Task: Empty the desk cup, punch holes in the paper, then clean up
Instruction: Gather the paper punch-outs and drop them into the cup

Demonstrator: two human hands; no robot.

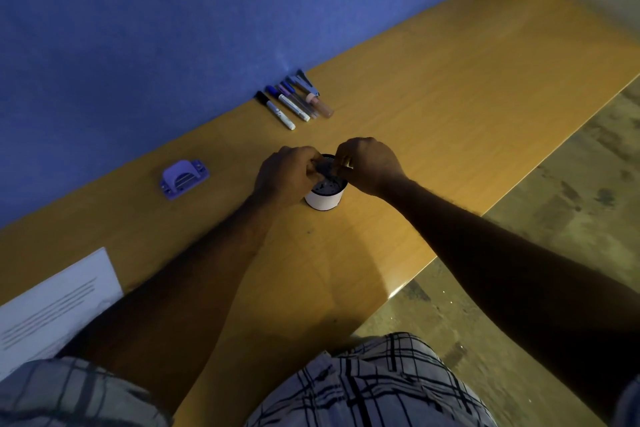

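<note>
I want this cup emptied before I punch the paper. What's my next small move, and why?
Probably lift the right hand out of the cup with whatever it picks up and set that by the pens. The left hand holds the cup, dark bits show inside, and the pens already lie by the wall.

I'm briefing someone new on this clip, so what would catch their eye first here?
The left hand and right hand meet, fingers curled, at the rim of the white cup in the middle of the desk. Beyond it a row of pens lies by the blue wall. A purple punch sits to the left, with paper at the near left edge.
</note>
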